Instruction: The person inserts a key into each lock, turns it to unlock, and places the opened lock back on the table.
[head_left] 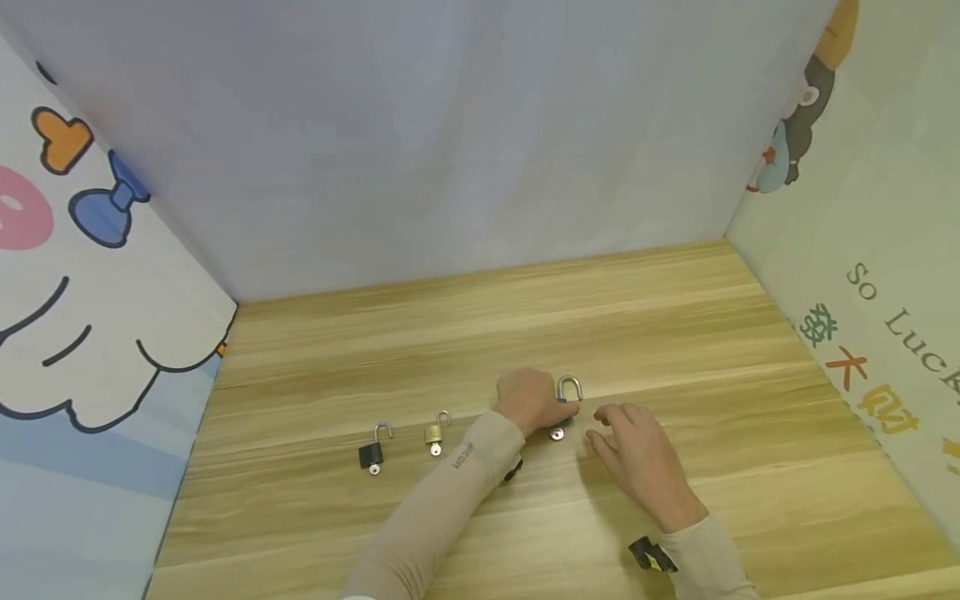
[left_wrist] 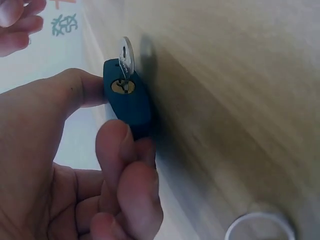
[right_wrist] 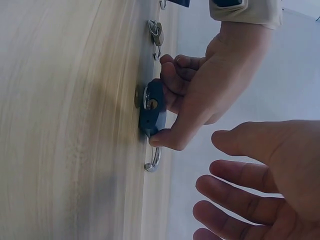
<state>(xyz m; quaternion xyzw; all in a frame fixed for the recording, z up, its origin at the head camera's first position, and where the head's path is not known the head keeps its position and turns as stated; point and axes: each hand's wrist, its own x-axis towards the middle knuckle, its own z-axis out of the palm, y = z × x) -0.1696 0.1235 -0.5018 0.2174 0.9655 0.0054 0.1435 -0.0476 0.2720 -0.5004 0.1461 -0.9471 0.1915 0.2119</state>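
Note:
A blue padlock (left_wrist: 134, 110) with its shackle (head_left: 570, 387) raised and unlatched lies on the wooden table. My left hand (head_left: 527, 402) grips its body between thumb and fingers. A silver key (left_wrist: 127, 55) sits in the padlock's brass keyhole, on the side towards me. To the right of the padlock, my right hand (head_left: 642, 463) hovers with relaxed, slightly spread fingers and holds nothing. The right wrist view shows that hand (right_wrist: 255, 185) apart from the padlock, thumb and fingers separated.
Left of my left forearm are a small brass padlock (head_left: 434, 434) and a black padlock (head_left: 371, 455), both with raised shackles and keys inserted. A grey back wall (head_left: 480, 150) and printed side panels (head_left: 862, 250) enclose the wood-grain table (head_left: 337, 358).

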